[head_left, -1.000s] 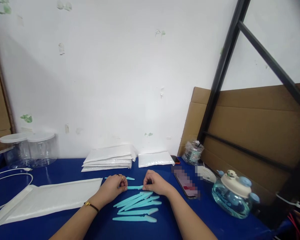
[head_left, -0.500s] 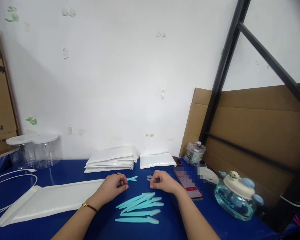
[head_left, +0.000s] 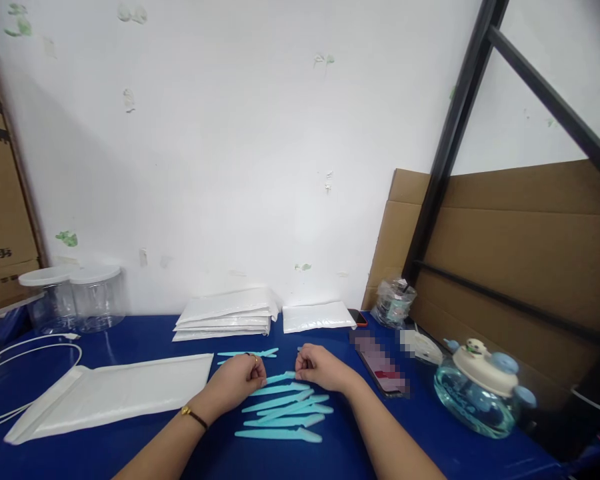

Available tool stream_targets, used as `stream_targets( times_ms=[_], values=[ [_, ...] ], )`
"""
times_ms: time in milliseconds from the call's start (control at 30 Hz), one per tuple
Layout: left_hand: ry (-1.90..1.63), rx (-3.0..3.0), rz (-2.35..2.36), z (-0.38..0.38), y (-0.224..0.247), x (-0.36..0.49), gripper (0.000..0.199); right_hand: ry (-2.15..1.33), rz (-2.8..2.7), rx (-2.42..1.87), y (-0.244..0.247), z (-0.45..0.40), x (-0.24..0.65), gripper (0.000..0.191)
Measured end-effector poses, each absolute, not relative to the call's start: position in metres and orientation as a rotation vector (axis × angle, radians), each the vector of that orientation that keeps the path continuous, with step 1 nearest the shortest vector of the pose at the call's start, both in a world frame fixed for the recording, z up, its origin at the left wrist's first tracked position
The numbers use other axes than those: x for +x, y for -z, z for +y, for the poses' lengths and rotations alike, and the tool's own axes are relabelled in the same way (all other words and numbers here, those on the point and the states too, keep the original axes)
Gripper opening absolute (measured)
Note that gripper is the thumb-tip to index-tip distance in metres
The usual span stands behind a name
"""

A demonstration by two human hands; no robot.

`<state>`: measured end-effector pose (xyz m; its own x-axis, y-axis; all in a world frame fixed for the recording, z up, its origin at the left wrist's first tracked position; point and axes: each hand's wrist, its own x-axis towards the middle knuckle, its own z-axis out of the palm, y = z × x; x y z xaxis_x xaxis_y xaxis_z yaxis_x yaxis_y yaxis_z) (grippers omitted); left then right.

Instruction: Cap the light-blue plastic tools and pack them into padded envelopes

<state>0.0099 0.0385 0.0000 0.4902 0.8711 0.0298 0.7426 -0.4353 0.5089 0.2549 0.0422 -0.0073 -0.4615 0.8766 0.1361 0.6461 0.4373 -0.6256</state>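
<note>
Between my two hands, above the blue table (head_left: 350, 440), is a light-blue razor-like stick (head_left: 281, 377). My left hand (head_left: 241, 380) pinches its left end, and the closed fingertips of my right hand (head_left: 316, 367) are at its right end. Several similar sticks (head_left: 283, 421) lie in a loose, partly overlapping row just below my hands. A few more sticks (head_left: 269, 353) lie behind my left hand, partly hidden by it. Behind my right hand a small pale piece is mostly covered.
White padded envelopes (head_left: 225, 320) are stacked by the wall, with another envelope (head_left: 317, 316) beside them. A long envelope (head_left: 130, 393) lies left. Clear jars (head_left: 97, 303) and a cable stand far left. To the right are a phone (head_left: 380, 367) and a teal bottle (head_left: 475, 393).
My left hand has moved slightly right and down and now has a stick in its fingers. My right hand has come to that stick's other end. The view has shifted slightly.
</note>
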Motion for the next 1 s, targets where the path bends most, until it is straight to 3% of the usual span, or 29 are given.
stream_targets(
  times_ms=[300, 533, 700, 1000],
  values=[
    [-0.552, 2.373, 1.692, 0.055, -0.013, -0.021, 0.012, -0.428, -1.994, -1.455, -0.004, 0.050, 0.280, 0.005],
    [-0.468, 2.369, 1.299, 0.033, -0.010, 0.001, 0.026, -0.751, -2.287, -1.303, -0.001, 0.034, 0.260, 0.019],
    [-0.323, 2.332, 1.291, 0.028, -0.010, 0.014, 0.020, -0.778, -2.304, -1.299, 0.003, 0.034, 0.252, 0.014],
    [-0.541, 2.399, 1.629, 0.052, -0.020, -0.017, 0.017, -0.484, -2.043, -1.419, -0.006, 0.047, 0.274, 0.004]
  ],
)
